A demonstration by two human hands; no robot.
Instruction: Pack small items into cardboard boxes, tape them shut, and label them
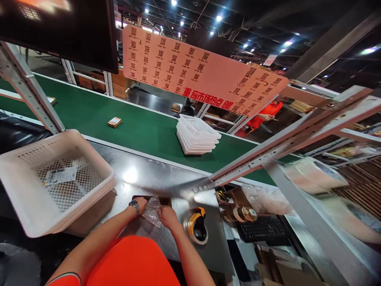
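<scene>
Clear bubble wrap point(152, 211) stretches between my two hands over the metal bench. My left hand point(141, 203), with a watch on its wrist, is closed at the left edge of the wrap. At the other edge, my right hand point(167, 215) has its fingers closed on the wrap. Just beyond the hands is a small open cardboard box point(165, 200), partly covered by them and the wrap. What lies inside the box is hidden. To the right of my right hand stands a yellow and black tape dispenser point(196, 225) with a roll of tape.
White plastic baskets point(98, 194) are stacked at left, a label in the top one. Behind the bench a green conveyor belt point(143, 137) carries a small carton point(114, 122) and stacked white trays point(198, 137). A metal post point(253, 159), keyboard point(263, 230) and tape rolls point(315, 172) are at right.
</scene>
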